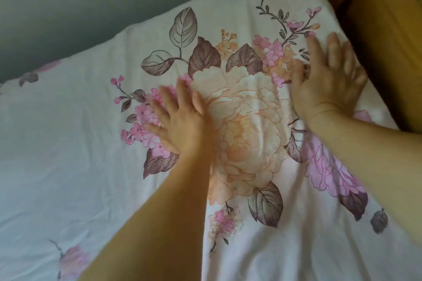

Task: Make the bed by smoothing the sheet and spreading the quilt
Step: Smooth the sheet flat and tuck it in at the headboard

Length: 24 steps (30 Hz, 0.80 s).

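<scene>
- Grey-green wall [68, 7] runs behind the far edge of the bed, flat and shadowed, no detail legible on it.
- Mustard-yellow fabric [386, 36] fills the upper right corner, beside the bed's right edge; whether pillow or cushion, cannot tell.
- Sheet [68, 143] covers the whole surface: white ground, light creases fanning across the lower left and lower centre.
- Print on it: large peach flower [246, 125] at centre, brown-grey leaves above, pink blossom sprays left and upper right, a pink flower lower right, a faint one at the bottom left edge.
- Far corner of the bed rounded, cloth drawn over it.
- Left hand [182, 118] lies palm down on the cloth at the left rim of the peach flower, fingers straight and spread, gripping nothing.
- Right hand [328, 84] lies palm down toward the right edge of the bed, over the pink sprays, fingers straight and splayed, slightly blurred, gripping nothing.
- Both bare forearms reach in from the lower edge, the peach flower between them.
</scene>
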Each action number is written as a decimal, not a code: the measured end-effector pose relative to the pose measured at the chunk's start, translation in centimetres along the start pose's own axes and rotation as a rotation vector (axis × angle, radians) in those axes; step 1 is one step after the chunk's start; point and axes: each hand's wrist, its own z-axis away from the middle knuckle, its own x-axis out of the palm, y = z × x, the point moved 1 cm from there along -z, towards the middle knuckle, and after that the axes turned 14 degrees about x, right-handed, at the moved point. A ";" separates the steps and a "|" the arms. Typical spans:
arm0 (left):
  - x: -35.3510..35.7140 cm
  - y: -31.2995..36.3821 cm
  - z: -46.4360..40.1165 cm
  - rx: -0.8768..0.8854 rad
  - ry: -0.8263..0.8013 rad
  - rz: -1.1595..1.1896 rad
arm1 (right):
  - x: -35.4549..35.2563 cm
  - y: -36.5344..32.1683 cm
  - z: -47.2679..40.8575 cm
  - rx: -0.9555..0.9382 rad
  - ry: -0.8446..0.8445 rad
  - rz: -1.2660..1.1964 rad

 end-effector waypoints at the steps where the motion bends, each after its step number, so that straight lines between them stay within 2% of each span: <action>1: 0.2 0.4 -0.9 -0.009 -0.054 -0.083 | 0.1 0.0 0.0 0.000 0.008 -0.002; 3: 1.7 4.1 -1.5 0.272 -0.161 -0.089 | 0.1 0.0 -0.2 -0.005 0.008 0.007; 5: 2.0 7.4 -1.8 0.570 -0.259 0.054 | 0.1 0.1 -0.2 -0.003 -0.003 0.023; 6: 1.4 7.7 -2.8 0.629 -0.228 0.148 | 0.1 0.0 -0.2 -0.003 -0.008 0.028; 8: 0.0 5.7 -5.7 0.484 0.036 0.224 | 0.0 0.0 0.0 -0.005 -0.017 0.029; 9: -0.5 3.8 -7.0 0.329 0.138 0.136 | 0.0 0.0 0.1 -0.002 -0.021 0.030; 11: -0.7 1.3 -9.1 0.036 0.092 -0.094 | 0.1 0.1 0.1 0.009 -0.023 0.047; 12: -0.7 1.5 -9.9 0.006 0.045 -0.154 | 0.2 0.0 0.1 0.011 -0.026 0.048; 14: 0.2 4.9 -11.5 0.177 -0.004 -0.169 | 0.3 0.0 0.2 0.010 -0.017 0.035; 16: 1.1 10.3 -13.1 0.428 -0.118 -0.065 | 0.3 0.1 0.0 0.003 0.001 0.041; 18: 0.5 14.3 -12.9 0.611 -0.223 0.193 | 0.3 0.2 0.0 0.005 -0.017 0.074; 19: 0.0 15.0 -12.2 0.660 -0.172 0.336 | 0.2 0.2 -0.1 0.012 -0.023 0.088; 21: -1.3 12.9 -9.0 0.625 0.137 0.423 | 0.0 0.1 0.0 0.029 -0.029 0.092; 22: -1.6 10.5 -6.7 0.525 0.267 0.375 | 0.0 0.1 0.0 0.035 -0.043 0.087; 23: -1.7 7.5 -4.1 0.397 0.312 0.307 | -0.1 -0.1 -0.1 0.032 -0.057 0.077; 24: -1.7 4.5 -1.1 0.282 0.283 0.222 | -0.2 -0.1 -0.1 0.033 -0.065 0.070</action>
